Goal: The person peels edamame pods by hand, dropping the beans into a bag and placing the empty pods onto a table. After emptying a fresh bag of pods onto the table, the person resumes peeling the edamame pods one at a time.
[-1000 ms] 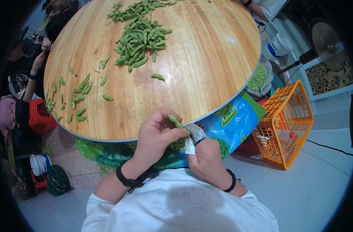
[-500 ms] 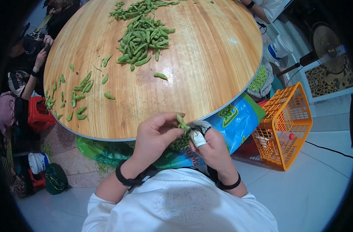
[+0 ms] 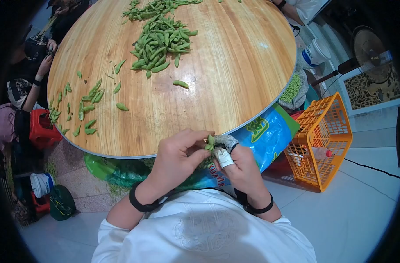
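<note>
Just past the near edge of the round wooden table (image 3: 235,79), my left hand (image 3: 178,151) pinches a green pod (image 3: 210,142) between thumb and fingers. My right hand (image 3: 238,164) meets it from the right, its covered fingers closed on the same pod; white wrapping and a grey covering show on them. Below both hands is a blue and green plastic bag (image 3: 270,136) with green contents partly hidden by my hands. A heap of green pods (image 3: 158,48) lies on the tabletop, with a single pod (image 3: 180,83) nearer to me.
Scattered pods (image 3: 93,94) lie at the table's left. Beyond that side sits a person (image 3: 33,87) near a red stool (image 3: 43,129). Another person's arm (image 3: 292,11) is at the top right. An orange crate (image 3: 320,142), a white bucket (image 3: 316,52) and a fan (image 3: 371,55) stand right.
The pod between my hands has turned more upright, and my fingers have shifted slightly around it. The whole view has moved a little.
</note>
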Action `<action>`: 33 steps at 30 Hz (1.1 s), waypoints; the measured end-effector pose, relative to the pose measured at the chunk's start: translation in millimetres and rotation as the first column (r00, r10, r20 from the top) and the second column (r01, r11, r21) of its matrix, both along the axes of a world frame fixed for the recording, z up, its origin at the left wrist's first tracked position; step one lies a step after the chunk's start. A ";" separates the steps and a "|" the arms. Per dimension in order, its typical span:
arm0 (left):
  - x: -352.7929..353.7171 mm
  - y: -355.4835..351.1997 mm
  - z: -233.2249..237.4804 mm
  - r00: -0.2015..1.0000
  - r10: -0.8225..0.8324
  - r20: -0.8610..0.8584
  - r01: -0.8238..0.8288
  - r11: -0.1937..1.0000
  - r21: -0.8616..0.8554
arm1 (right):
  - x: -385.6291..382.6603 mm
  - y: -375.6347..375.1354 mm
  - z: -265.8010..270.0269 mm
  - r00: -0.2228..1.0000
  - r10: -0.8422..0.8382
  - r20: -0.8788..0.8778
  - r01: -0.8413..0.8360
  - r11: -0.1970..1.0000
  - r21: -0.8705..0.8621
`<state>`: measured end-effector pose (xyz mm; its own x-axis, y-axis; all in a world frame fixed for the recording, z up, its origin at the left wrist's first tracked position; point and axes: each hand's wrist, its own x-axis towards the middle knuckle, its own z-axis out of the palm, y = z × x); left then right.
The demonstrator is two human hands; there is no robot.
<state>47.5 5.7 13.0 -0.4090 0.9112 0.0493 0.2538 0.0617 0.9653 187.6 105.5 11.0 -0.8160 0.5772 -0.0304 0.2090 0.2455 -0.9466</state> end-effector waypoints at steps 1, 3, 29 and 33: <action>-1.8 -0.5 -2.4 0.973 -0.027 0.231 0.030 1.000 -0.009 | 1.9 4.2 -2.1 1.000 0.009 0.017 -0.005 0.984 -0.180; -4.9 -0.5 -8.6 0.900 -0.033 0.435 0.053 0.998 -0.033 | 2.6 7.3 -7.9 1.000 -0.009 -0.012 0.003 0.902 -0.432; -6.3 6.2 2.9 0.917 -0.104 0.386 0.119 0.993 -0.015 | 1.4 -10.0 -1.9 0.999 -0.022 -0.045 0.038 0.917 0.396; -5.6 4.4 4.9 0.917 -0.121 0.380 0.143 0.989 -0.029 | 4.7 -8.6 -1.5 0.995 0.049 -0.090 -0.005 0.901 0.434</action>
